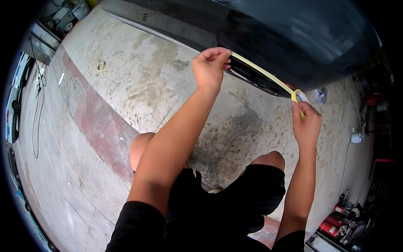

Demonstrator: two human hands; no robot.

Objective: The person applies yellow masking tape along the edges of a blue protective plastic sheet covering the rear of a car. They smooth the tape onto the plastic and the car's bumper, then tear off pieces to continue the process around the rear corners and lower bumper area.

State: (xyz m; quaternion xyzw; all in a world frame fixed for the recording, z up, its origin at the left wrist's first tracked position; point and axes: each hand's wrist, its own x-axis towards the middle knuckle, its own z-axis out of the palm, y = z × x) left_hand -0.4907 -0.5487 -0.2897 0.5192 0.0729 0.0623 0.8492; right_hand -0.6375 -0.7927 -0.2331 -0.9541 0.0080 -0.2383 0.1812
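Note:
A strip of pale yellow masking tape point(262, 72) stretches between my two hands, along the lower part of a dark car body point(285, 38). My left hand point(210, 67) pinches the strip's end between thumb and fingers, close to the car's lower edge. In my right hand point(307, 122) is the roll of masking tape point(300, 100), gripped by its rim with the thumb on the near side. The strip runs straight off this roll. Whether the strip touches the car's surface I cannot tell.
Another tape roll point(100, 66) lies on the stained concrete floor point(138, 80) at the left. A dark cable point(37, 109) trails farther left. Red canisters point(331, 227) stand at the lower right. A crumpled plastic piece point(321, 95) lies beyond my right hand. Parked cars point(17, 105) line the left rim.

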